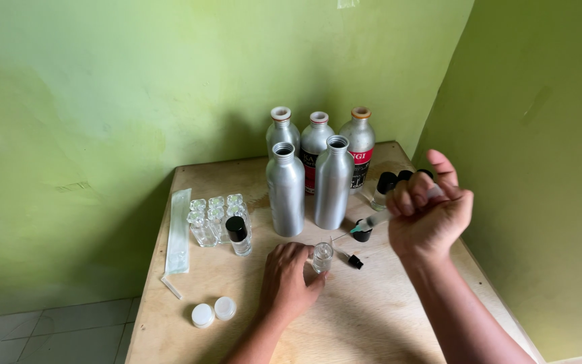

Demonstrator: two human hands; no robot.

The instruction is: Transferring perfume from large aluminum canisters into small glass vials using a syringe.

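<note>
Green walls corner a wooden table (pixel 372 323) where the left hand (pixel 287 280) grips an uncapped small glass vial (pixel 322 256), the right hand (pixel 426 212) clenches a syringe (pixel 372 221) above it, filling apparently underway, more empty vials (pixel 217 217) waiting left of it.

Left hand (pixel 285 280) low and palm-down, fingers curled in a light grip, right hand (pixel 427 212) raised, fist closed, thumb up, both forearms bare
</note>
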